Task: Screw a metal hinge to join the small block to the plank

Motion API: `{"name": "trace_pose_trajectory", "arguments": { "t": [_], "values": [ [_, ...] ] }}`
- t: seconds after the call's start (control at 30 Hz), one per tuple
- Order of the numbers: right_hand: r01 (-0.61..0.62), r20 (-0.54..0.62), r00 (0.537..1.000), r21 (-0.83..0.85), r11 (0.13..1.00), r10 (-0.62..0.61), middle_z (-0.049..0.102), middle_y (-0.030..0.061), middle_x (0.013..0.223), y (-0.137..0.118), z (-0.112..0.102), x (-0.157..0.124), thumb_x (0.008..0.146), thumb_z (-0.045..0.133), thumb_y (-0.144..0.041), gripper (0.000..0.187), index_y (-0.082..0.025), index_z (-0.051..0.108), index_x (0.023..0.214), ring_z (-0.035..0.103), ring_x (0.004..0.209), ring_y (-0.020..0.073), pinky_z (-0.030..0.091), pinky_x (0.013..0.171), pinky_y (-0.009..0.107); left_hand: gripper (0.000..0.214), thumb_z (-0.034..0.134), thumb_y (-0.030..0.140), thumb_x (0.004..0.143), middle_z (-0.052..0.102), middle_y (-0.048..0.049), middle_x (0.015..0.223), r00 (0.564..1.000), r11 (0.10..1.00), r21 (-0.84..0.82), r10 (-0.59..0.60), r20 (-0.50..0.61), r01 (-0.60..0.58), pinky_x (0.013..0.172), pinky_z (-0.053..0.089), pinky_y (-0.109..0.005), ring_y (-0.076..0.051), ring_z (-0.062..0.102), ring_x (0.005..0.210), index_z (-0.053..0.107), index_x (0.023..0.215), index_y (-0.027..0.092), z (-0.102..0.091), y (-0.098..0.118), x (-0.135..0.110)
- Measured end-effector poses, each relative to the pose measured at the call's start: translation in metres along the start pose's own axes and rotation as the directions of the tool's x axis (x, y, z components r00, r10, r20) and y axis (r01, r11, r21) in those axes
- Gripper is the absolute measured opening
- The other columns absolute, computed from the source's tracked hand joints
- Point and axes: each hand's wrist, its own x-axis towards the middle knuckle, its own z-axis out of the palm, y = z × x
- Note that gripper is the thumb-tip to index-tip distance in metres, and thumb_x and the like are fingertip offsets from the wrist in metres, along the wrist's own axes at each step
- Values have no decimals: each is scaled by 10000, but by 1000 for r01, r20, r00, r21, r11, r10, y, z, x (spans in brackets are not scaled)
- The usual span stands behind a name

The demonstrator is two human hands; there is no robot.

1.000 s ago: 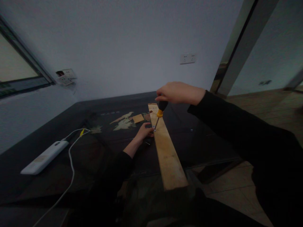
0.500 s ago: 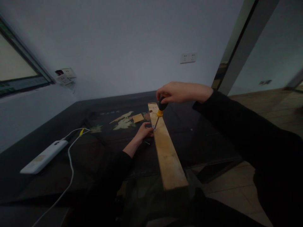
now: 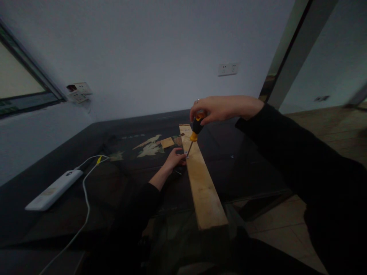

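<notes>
A long wooden board (image 3: 204, 186) lies lengthwise in front of me, its near end jutting past the table's front edge. My right hand (image 3: 212, 109) grips the top of a black and yellow screwdriver (image 3: 195, 129) with its fingertips. The screwdriver slants down and its tip meets a small metal piece (image 3: 186, 154) on the board's left edge. There, my left hand (image 3: 172, 159) has its fingers closed at that metal piece; its exact shape is too small to make out.
The dark table (image 3: 129, 179) stands against a wall. On its left lies a white power bank (image 3: 54, 190) with a white cable (image 3: 87, 202). A small tan square (image 3: 167, 143) rests beyond my left hand. Beside that hand is a small dark object (image 3: 178, 172).
My right hand has risen slightly and turned on the screwdriver, baring more of its handle. The left hand, the board and the screwdriver's tip stay in place.
</notes>
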Motion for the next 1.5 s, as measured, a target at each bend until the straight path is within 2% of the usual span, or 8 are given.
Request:
{"name": "trace_pose_trajectory", "arguments": {
  "t": [0.17, 0.3, 0.63, 0.77, 0.93, 1.1, 1.23, 1.5],
  "values": [
    [-145, -39, 989, -87, 986, 142, 715, 93, 977, -11, 6, 2, 919, 509, -319, 310, -159, 695, 1110, 603, 809, 176, 358, 677, 293, 508, 657, 112, 846, 641, -6, 746, 1000, 1000, 0, -7, 0, 7, 504, 523, -200, -94, 619, 468, 423, 1297, 123, 1, 2, -1],
    [-363, -190, 924, -163, 917, 332, 711, 155, 935, -15, 17, 7, 957, 400, -478, 484, -126, 719, 1044, 621, 800, 218, 336, 641, 308, 474, 641, 112, 860, 625, 5, 738, 1000, 1000, -2, 1, 3, -1, 493, 524, -193, -87, 614, 466, 431, 1285, 122, 2, 3, -3],
    [-19, -31, 999, 44, 999, 21, 696, 66, 1043, 2, 3, -3, 855, 603, -366, 347, -171, 679, 1132, 596, 867, 175, 383, 729, 291, 512, 658, 124, 851, 659, -27, 776, 1000, 1000, -1, 0, 1, 0, 513, 534, -211, -93, 618, 478, 418, 1303, 118, 0, -3, 3],
    [-169, -96, 982, -57, 984, 163, 709, 90, 933, -9, 12, 1, 920, 513, -369, 331, -157, 699, 1093, 607, 815, 184, 360, 699, 295, 482, 651, 111, 853, 659, -30, 785, 1000, 1000, -12, 11, 9, -11, 516, 530, -223, -99, 619, 473, 431, 1282, 110, 0, -2, 3],
    [-419, -276, 889, -168, 893, 365, 697, 162, 887, -18, 28, 8, 975, 347, -504, 545, -110, 722, 1006, 619, 816, 235, 347, 663, 313, 436, 644, 109, 859, 641, -12, 754, 1000, 1000, -15, 16, 16, -16, 522, 530, -217, -95, 617, 476, 451, 1250, 109, 1, -1, 1],
    [-201, -128, 972, -3, 980, 199, 706, 96, 969, -5, 19, 4, 851, 616, -464, 381, -166, 703, 1073, 607, 831, 200, 369, 672, 292, 442, 652, 120, 861, 641, -13, 766, 1000, 1000, -15, 18, 22, -18, 519, 532, -216, -91, 616, 476, 445, 1252, 119, 1, -1, 1],
    [-67, -29, 997, 115, 991, 71, 701, 72, 1046, 0, 9, -2, 846, 630, -334, 309, -182, 697, 1107, 603, 861, 180, 387, 709, 289, 458, 659, 133, 861, 644, -14, 753, 1000, 1000, -8, 5, 7, -5, 520, 531, -218, -99, 620, 480, 441, 1263, 120, 0, 0, 0],
    [-379, -210, 912, -110, 919, 352, 703, 141, 880, -16, 25, 4, 956, 412, -492, 481, -139, 735, 1008, 619, 796, 217, 340, 650, 307, 467, 649, 122, 862, 657, -18, 761, 1000, 1000, 0, -1, 3, 1, 514, 528, -204, -90, 614, 478, 438, 1279, 118, 2, 4, -2]
  ]
}}
